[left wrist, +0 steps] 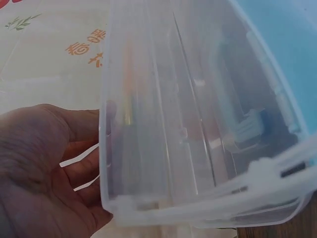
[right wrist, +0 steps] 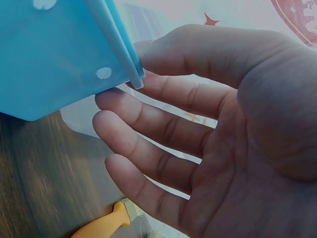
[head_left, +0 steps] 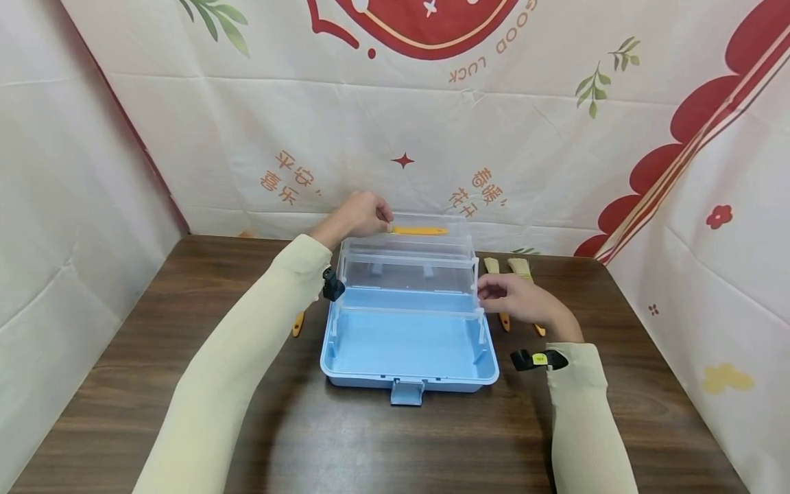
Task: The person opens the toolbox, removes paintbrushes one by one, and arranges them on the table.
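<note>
A light-blue storage box stands open on the table, with clear hinged trays raised at its back. A paintbrush with a yellow handle lies in the uppermost tray. At that tray's left end, my left hand pinches the clear rim, thumb inside and the other fingers outside in the left wrist view. On the opposite side, my right hand holds the box's edge between thumb and index finger. Its other fingers extend loosely below the edge.
Two brushes with pale bristles lie right of the box, partly behind my right hand. Another yellow brush handle pokes out by my left sleeve. A printed cloth hangs behind the dark wooden table. The box's front latch hangs down.
</note>
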`<state>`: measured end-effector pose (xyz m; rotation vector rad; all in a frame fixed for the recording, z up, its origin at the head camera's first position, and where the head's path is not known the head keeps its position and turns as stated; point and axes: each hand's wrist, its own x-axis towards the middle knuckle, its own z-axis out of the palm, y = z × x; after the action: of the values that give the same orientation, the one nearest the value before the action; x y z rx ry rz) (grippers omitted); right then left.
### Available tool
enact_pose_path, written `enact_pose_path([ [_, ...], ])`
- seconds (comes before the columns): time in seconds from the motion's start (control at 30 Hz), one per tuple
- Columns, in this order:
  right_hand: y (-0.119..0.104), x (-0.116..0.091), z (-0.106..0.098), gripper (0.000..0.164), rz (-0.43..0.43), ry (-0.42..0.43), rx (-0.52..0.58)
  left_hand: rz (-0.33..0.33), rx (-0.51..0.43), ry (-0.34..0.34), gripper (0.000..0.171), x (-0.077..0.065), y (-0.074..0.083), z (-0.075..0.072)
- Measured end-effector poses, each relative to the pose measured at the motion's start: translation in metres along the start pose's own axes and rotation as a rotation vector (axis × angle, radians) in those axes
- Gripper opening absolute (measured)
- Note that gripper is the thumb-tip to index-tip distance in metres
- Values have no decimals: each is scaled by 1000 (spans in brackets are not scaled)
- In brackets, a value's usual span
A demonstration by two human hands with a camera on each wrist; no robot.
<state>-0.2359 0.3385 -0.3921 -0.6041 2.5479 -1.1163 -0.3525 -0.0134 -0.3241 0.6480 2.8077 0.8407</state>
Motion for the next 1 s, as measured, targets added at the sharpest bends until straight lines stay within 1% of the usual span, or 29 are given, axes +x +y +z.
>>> enact_pose_path([
  [0.37, 2, 1, -1, 22, -12, -3, 11, -53, 48, -28, 21, 5, 9, -2],
  [0.63, 4, 2, 0, 22, -17, 3, 12, -104, 58, -92, 21, 7, 13, -7],
  [0.83, 4, 1, 0, 22, -26, 5, 11, -95, 91, -134, 20, 9, 15, -9],
  [1.0, 3, 1, 0, 22, -31, -2, 24, -82, 80, -156, 19, 9, 14, -9],
])
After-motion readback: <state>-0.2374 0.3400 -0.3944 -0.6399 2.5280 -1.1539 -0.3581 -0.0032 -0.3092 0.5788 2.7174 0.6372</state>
